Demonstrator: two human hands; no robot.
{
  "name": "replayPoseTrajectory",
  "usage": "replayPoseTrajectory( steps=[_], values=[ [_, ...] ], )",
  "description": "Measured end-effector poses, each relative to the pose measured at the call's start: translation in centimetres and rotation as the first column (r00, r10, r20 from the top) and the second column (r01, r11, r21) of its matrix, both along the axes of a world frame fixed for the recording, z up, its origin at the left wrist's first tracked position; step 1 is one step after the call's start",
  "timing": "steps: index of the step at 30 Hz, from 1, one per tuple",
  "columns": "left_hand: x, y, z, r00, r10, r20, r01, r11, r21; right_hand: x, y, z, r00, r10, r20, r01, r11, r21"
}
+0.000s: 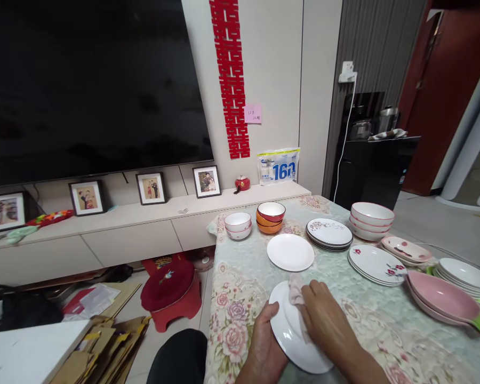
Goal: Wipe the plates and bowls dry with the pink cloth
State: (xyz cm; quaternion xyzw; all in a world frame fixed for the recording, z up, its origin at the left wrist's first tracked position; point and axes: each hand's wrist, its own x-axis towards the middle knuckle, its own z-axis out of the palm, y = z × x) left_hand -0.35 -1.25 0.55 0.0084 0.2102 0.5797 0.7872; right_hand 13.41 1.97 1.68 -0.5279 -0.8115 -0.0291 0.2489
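Observation:
Tilted above the near edge of the table is a round white plate (294, 341). My left hand (264, 341) grips its left rim, thumb on top and fingers underneath. A pale pink cloth (296, 288) is bunched in my right hand (322, 314), which presses it onto the upper part of the plate's face. Just beyond, another white plate (290, 252) lies flat on the flowered tablecloth (236, 320).
Behind stand white bowls (238, 225) and stacked orange and red bowls (270, 217). To the right are dark-rimmed plates (329, 233), flower-patterned plates (377, 265), pink-rimmed bowls (371, 220), and pink dishes (444, 296). A red stool (170, 293) stands left of the table.

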Motion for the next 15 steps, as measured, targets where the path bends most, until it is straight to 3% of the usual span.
replayPoseTrajectory(
  steps=[4,11,13,15],
  values=[
    [0.4,-0.1,-0.1,0.997,-0.073,-0.029,0.074,0.997,0.032,-1.9,-0.6,0.3,0.986,0.161,-0.053,-0.163,0.986,-0.034],
    [0.2,-0.6,0.3,0.997,0.015,-0.076,-0.010,0.998,0.069,0.4,1.3,0.0,0.985,-0.171,0.031,0.169,0.983,0.066],
    [0.1,-0.6,0.5,0.995,0.055,-0.088,-0.048,0.995,0.082,0.5,1.1,-0.1,0.987,-0.159,0.023,0.158,0.986,0.042],
    [0.1,-0.6,0.5,0.994,0.075,-0.083,-0.067,0.993,0.094,-0.1,0.6,-0.2,0.997,-0.045,-0.058,0.046,0.999,0.020]
  ],
)
